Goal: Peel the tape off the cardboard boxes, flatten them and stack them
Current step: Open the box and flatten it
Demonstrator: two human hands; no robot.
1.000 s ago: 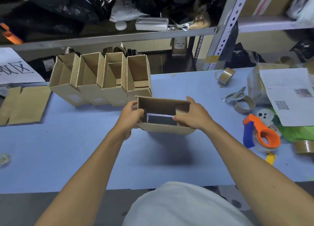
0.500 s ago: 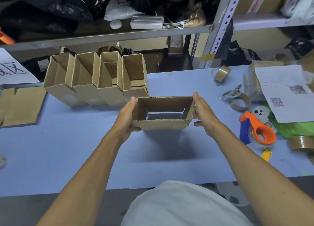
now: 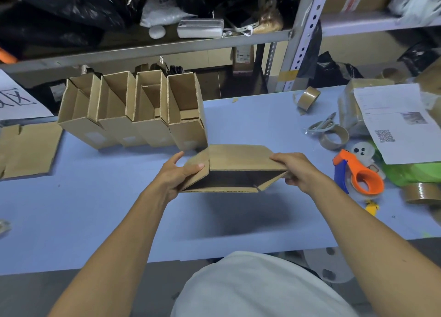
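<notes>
I hold a small brown cardboard box [image 3: 238,160] above the middle of the blue table [image 3: 95,209]. The box is skewed and half collapsed, its open end facing me. My left hand [image 3: 177,173] grips its left edge, thumb on top. My right hand [image 3: 294,171] grips its right corner. Behind it a row of several open cardboard boxes [image 3: 133,111] stands leaning together. A flattened cardboard piece [image 3: 26,149] lies at the far left.
On the right lie an orange tape dispenser [image 3: 360,176], brown tape rolls [image 3: 334,137], scissors [image 3: 321,125], a printed sheet [image 3: 401,123], a green bag [image 3: 410,173] and a yellow knife [image 3: 372,207]. A cluttered metal shelf [image 3: 167,47] runs behind the table.
The box was a square open tube held by its two sides. It has since been pushed sideways and is now skewed almost flat, with both hands holding its ends.
</notes>
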